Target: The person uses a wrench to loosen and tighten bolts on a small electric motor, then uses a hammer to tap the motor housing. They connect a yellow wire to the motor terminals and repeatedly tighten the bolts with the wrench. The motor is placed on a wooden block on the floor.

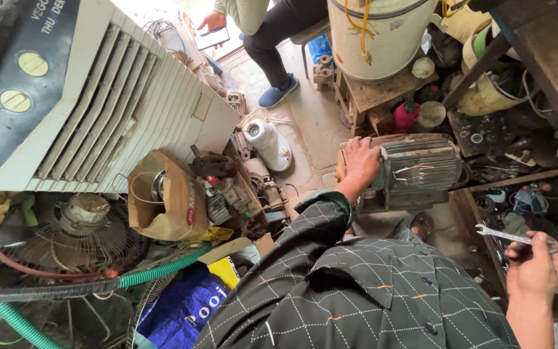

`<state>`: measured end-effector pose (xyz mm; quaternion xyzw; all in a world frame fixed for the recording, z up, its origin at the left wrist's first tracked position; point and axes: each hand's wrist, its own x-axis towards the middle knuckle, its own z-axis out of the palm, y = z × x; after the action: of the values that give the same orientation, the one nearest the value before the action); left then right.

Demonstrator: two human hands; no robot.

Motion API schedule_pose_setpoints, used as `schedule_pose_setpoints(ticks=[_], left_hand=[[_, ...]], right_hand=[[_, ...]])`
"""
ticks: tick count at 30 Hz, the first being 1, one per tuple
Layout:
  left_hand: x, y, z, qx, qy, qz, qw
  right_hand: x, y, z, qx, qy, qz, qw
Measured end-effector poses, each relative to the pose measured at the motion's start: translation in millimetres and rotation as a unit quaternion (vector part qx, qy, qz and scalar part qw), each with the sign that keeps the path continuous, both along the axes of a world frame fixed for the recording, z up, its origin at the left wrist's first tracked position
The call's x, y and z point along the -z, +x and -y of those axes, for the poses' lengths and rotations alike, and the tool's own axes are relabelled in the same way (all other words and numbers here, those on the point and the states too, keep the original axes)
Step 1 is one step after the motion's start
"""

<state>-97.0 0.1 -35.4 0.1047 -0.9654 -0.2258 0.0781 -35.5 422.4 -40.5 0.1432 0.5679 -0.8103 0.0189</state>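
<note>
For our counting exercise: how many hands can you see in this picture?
3. The left hand rests on the grey motor; the right hand holds a spanner; another person's hand holds a phone. Others may be hidden.

- Dark checked fabric shirt [356, 291] with thin pale lines
- Grey ribbed metal motor housing [421, 167]
- Silvery steel open-ended wrench [508, 236]
- Green corrugated plastic hose [156, 271]
- Brown paper bag [169, 200]

The seated person [263, 26] is cut off above the waist.
</note>
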Motion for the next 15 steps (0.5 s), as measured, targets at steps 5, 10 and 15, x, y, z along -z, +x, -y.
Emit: schedule_pose_setpoints(ticks=[5,10,15], left_hand=[[-2.8,0.8,-1.8,0.012,-0.022,-0.002,1.0],[-3.7,1.2,-2.5,0.0,-0.027,-0.018,0.999],[-5.9,1.7,-1.9,0.017,-0.029,-0.005,0.999]], right_hand=[[1.8,-0.3,-1.3,0.002,-0.016,-0.001,1.0],[0.2,0.5,-2.9,-0.014,0.005,-0.003,1.0],[-6.7,6.0,5.5,-0.054,0.078,0.004,0.995]])
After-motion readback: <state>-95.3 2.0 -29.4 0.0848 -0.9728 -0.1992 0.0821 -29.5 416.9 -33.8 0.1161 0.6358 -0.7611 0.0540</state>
